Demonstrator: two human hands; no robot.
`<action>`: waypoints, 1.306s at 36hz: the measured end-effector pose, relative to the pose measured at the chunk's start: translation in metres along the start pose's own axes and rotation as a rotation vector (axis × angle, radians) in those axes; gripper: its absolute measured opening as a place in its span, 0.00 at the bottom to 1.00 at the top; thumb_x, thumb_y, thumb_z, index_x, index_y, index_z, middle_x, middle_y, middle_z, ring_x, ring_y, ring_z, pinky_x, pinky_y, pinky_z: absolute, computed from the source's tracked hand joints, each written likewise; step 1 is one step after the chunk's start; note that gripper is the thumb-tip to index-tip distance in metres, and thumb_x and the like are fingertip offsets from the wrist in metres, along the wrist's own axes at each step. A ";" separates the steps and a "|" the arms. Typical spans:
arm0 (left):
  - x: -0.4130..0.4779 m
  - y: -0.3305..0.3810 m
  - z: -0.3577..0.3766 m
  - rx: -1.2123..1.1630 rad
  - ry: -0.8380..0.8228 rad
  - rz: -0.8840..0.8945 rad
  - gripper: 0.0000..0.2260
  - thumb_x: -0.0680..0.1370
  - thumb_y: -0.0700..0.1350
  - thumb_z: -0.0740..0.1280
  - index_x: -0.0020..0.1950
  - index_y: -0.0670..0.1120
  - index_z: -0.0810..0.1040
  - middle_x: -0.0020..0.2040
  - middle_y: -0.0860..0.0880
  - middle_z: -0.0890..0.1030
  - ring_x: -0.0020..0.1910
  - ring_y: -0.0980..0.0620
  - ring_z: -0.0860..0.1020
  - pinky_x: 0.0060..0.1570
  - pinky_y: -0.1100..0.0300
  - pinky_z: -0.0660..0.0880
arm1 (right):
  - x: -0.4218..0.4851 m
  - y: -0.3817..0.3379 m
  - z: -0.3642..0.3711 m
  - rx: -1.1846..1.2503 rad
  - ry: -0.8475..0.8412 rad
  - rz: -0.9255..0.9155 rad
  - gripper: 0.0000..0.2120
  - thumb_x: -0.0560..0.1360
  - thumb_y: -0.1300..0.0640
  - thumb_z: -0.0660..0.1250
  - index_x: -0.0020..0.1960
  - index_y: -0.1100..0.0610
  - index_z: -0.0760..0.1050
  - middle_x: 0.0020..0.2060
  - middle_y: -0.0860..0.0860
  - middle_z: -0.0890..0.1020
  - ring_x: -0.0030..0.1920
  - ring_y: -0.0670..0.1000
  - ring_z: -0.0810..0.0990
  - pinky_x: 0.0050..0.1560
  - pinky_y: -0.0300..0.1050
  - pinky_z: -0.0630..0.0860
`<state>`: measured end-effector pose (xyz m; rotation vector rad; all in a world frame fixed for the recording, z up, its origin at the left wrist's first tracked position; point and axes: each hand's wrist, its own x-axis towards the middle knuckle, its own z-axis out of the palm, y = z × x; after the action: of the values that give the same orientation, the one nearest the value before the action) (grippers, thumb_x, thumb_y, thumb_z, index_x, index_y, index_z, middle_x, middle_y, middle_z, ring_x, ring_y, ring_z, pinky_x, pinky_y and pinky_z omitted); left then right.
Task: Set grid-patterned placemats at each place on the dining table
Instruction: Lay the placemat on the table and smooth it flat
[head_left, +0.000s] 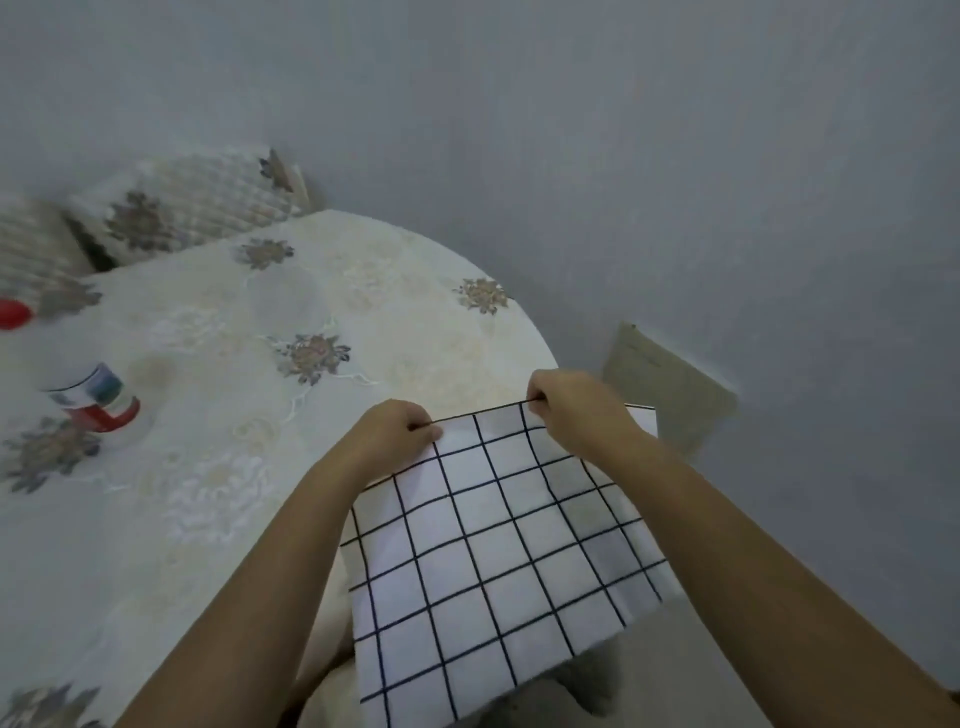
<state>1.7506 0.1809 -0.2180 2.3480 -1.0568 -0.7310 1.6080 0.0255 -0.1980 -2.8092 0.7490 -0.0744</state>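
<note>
So far, our fingers are curled shut over the far edge of the grid-patterned placemat (498, 545): the left hand (397, 431) pinches that edge near its left corner, the right hand (571, 405) clamps it further along to the right, with the black border line running taut between the two fists. From that grip the mat slopes back toward us, its far edge over the near rim of the round table (363, 291) and most of its white, black-lined surface hanging past the rim, above our lap. Whether any part of it already rests on the tablecloth we cannot tell; it looks lifted rather than laid.

Outward from there, the cloth-covered tabletop shows no other placemat in the part we can see. A mug with a red handle (98, 400) stands well to the left, and a red object (13, 314) sits at the frame's left edge. Cushioned chair backs (197, 202) show beyond the far side.

We judge the task to be at its start: this mat is not yet set down, and every visible place is bare.
</note>
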 end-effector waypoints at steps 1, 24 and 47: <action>0.005 -0.009 0.000 -0.003 -0.002 -0.038 0.13 0.79 0.47 0.63 0.35 0.44 0.73 0.30 0.49 0.71 0.30 0.53 0.69 0.31 0.61 0.63 | 0.012 0.000 0.006 -0.012 -0.028 -0.022 0.07 0.78 0.62 0.58 0.51 0.61 0.74 0.48 0.57 0.79 0.48 0.57 0.76 0.40 0.43 0.66; 0.064 -0.159 0.026 -0.003 0.189 -0.752 0.07 0.78 0.45 0.60 0.46 0.45 0.77 0.45 0.48 0.77 0.50 0.47 0.76 0.46 0.56 0.71 | 0.212 -0.011 0.166 -0.184 -0.420 -0.391 0.12 0.77 0.65 0.56 0.58 0.59 0.72 0.56 0.55 0.77 0.56 0.56 0.76 0.53 0.47 0.70; 0.129 -0.216 0.001 0.265 0.535 -0.693 0.11 0.78 0.43 0.58 0.53 0.43 0.78 0.50 0.43 0.79 0.51 0.42 0.75 0.50 0.53 0.64 | 0.298 -0.036 0.206 -0.017 -0.041 -0.409 0.11 0.64 0.76 0.66 0.42 0.64 0.78 0.38 0.61 0.79 0.40 0.62 0.78 0.39 0.50 0.71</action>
<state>1.9384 0.2094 -0.3837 2.9211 -0.0990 -0.1347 1.9060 -0.0491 -0.3928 -2.9238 0.1575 -0.0793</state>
